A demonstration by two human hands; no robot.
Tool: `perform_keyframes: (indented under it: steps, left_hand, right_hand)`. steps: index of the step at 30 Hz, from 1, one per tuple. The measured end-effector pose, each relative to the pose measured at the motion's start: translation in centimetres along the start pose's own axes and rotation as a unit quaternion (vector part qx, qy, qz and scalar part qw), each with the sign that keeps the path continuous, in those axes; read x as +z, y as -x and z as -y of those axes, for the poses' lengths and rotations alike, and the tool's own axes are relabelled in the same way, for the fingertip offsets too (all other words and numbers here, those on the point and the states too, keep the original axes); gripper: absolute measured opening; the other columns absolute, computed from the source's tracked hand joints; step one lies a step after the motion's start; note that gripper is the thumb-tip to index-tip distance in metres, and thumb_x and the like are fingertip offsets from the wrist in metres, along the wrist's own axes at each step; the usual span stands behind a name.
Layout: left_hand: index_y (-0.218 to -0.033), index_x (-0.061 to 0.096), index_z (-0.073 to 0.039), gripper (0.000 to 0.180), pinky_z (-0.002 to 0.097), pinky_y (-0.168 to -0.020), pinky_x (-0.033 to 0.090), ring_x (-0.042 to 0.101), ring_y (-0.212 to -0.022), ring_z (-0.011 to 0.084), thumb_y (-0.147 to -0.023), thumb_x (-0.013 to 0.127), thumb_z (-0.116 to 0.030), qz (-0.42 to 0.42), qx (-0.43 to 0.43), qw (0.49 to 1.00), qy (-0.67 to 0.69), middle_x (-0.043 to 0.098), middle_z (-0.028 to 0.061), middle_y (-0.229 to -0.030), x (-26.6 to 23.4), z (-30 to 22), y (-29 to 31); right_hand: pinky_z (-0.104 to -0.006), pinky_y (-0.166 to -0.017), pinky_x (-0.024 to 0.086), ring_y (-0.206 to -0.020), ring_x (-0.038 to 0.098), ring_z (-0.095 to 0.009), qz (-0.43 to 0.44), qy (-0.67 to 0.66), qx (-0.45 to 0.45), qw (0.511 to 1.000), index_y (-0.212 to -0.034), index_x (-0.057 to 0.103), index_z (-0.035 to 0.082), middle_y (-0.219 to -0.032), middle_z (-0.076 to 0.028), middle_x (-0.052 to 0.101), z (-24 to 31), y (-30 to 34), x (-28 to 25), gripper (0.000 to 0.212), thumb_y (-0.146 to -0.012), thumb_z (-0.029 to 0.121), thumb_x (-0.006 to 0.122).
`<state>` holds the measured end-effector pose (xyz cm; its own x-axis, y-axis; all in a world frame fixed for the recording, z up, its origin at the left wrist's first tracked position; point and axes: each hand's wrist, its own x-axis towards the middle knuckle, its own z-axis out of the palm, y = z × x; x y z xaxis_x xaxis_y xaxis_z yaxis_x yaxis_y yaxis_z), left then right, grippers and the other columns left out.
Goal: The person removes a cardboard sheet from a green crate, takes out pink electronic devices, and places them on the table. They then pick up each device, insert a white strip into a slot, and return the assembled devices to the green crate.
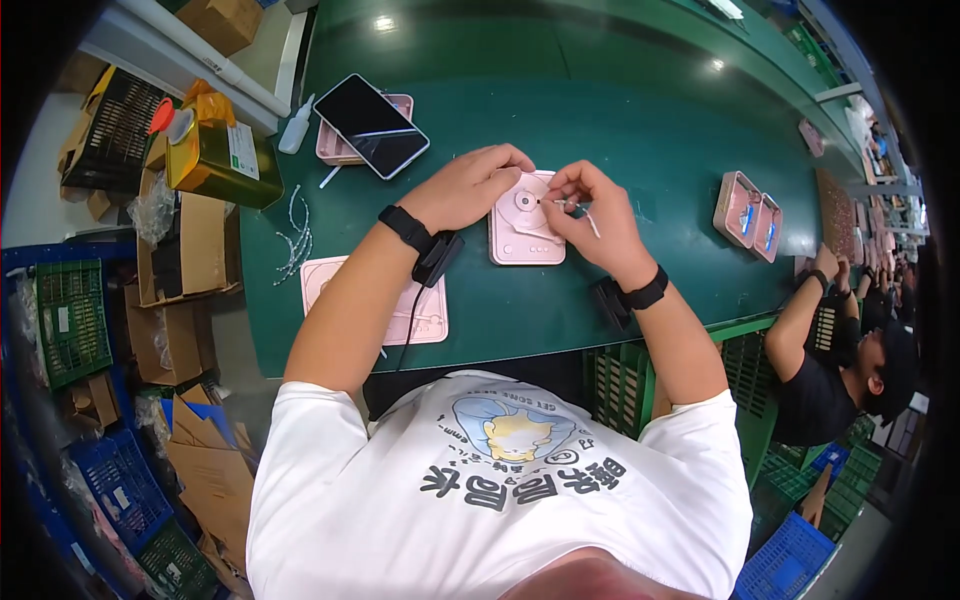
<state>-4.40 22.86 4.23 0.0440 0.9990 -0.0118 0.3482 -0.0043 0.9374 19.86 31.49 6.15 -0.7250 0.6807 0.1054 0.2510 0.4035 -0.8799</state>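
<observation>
A pink, square-cornered plastic casing (528, 254) lies flat on the green table in front of me, with a round hub (525, 202) and a few small round marks on its face. My left hand (478, 186) curls over its upper left edge and grips it there. The fingers of my right hand (603, 212) are pinched beside the hub on a thin white cord (594, 224), whose free end sticks out below them. The fingertips partly hide where the cord meets the casing. Each wrist wears a black band with a small black device.
A pink panel (432, 322) lies under my left forearm. Left of it are loose white cords (297, 240). Farther back, a phone (372, 125) rests on a pink tray (335, 147), near a small white bottle (297, 130) and gold can (220, 165). An open pink case (735, 208) stands right; a co-worker (850, 370) sits beyond.
</observation>
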Motion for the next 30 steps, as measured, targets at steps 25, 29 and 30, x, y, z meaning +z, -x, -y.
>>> perform_keyframes:
  steps: [25,29,30]
  left_hand:
    - [-0.139,0.069,-0.001,0.034,0.0379,-0.111,0.054,0.070,-0.125,0.0271,-0.115,0.054,-0.020,0.012,-0.010,1.000,0.003,0.074,0.0145,-0.133,0.0,0.0,-0.1]
    - [-0.138,0.069,-0.001,0.033,0.0384,-0.110,0.054,0.070,-0.125,0.0278,-0.113,0.055,-0.019,0.007,-0.002,1.000,-0.009,0.074,0.0148,-0.133,-0.1,0.3,-0.4]
    - [-0.138,0.069,-0.001,0.033,0.0384,-0.110,0.054,0.070,-0.125,0.0278,-0.113,0.055,-0.019,0.007,-0.002,1.000,-0.008,0.074,0.0148,-0.133,-0.1,0.3,-0.4]
  right_hand:
    - [-0.0273,-0.086,0.057,-0.089,0.066,-0.012,-0.013,0.026,-0.022,0.999,-0.108,0.071,0.003,-0.099,-0.002,0.075,-0.2,0.1,-1.2,0.025,-0.094,0.010,0.090]
    - [-0.0274,-0.087,0.057,-0.090,0.067,-0.012,-0.016,0.021,-0.019,0.999,-0.107,0.071,0.003,-0.100,-0.003,0.075,-0.4,-0.3,-0.4,0.024,-0.094,0.011,0.090]
    - [-0.0274,-0.087,0.057,-0.090,0.067,-0.012,-0.016,0.021,-0.019,0.999,-0.107,0.071,0.003,-0.100,-0.003,0.075,-0.4,-0.3,-0.3,0.024,-0.094,0.011,0.090]
